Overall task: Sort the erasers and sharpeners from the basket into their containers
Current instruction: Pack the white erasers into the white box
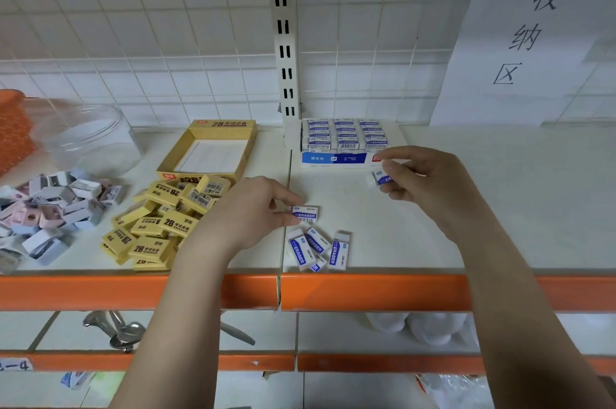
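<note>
Head view of a white shelf (500, 208) with an orange front rail; the left hand (246, 212) reaches to the shelf's middle and pinches a blue-and-white eraser (306, 213) between thumb and fingertips, the eraser lying flat on the surface; the right hand (423, 178), raised just in front of the blue eraser box (343, 142), grips a second blue-and-white eraser (380, 179) in curled fingers; the box stands at the back of the shelf beside the slotted upright (285, 42) and holds rows of like erasers packed label up; four loose blue-and-white erasers (316, 250) lie in a small cluster near the front edge, just below the left hand's eraser; to the left, the open yellow 2B box (210, 148) shows only its pale floor, and a heap of yellow 2B erasers (160, 225) spreads in front of it, touching its near wall; farther left lies a pile of pastel sharpeners (50, 208) in pink, blue and white; behind that pile stands a clear plastic jar (86, 138), and the orange basket (13, 128) shows at the left border; a paper sign with handwritten characters (523, 35) hangs on the wire grid at right
</note>
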